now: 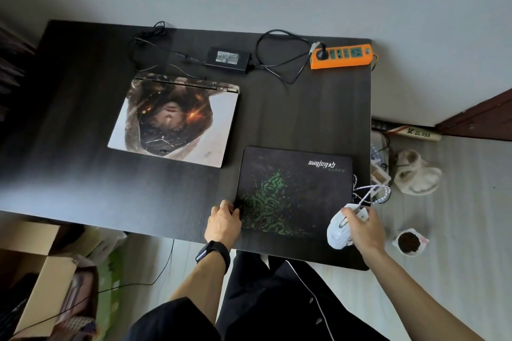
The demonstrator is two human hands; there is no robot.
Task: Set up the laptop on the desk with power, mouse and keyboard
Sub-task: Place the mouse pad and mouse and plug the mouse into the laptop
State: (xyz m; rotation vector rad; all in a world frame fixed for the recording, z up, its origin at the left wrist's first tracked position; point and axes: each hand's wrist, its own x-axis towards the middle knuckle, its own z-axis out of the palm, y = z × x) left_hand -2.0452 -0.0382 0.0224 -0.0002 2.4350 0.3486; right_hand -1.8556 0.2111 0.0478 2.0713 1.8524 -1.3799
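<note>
Head view, setup partly complete. The laptop (pixel 174 119) lies closed on the dark desk (pixel 83 169), left of centre in the frame. Above it sits the power adapter (pixel 228 59), whose lead runs to a plug seated in the orange power strip (pixel 342 57) at upper right. Whether its other lead reaches the laptop cannot be told. The mouse pad (pixel 293 191) lies flat at lower centre. The left hand (pixel 224 223) holds the pad's lower left edge with curled fingers. The right hand (pixel 363 227) grips the white mouse (pixel 339 230) from the right side, at the pad's lower right corner. The mouse's braided cable (pixel 371 194) loops loose past the desk's right edge. No keyboard is in view.

Judged from this, power is at least partly arranged and the mouse is being placed. Left to do: connect the mouse cable, bring a keyboard and open the lid.
</note>
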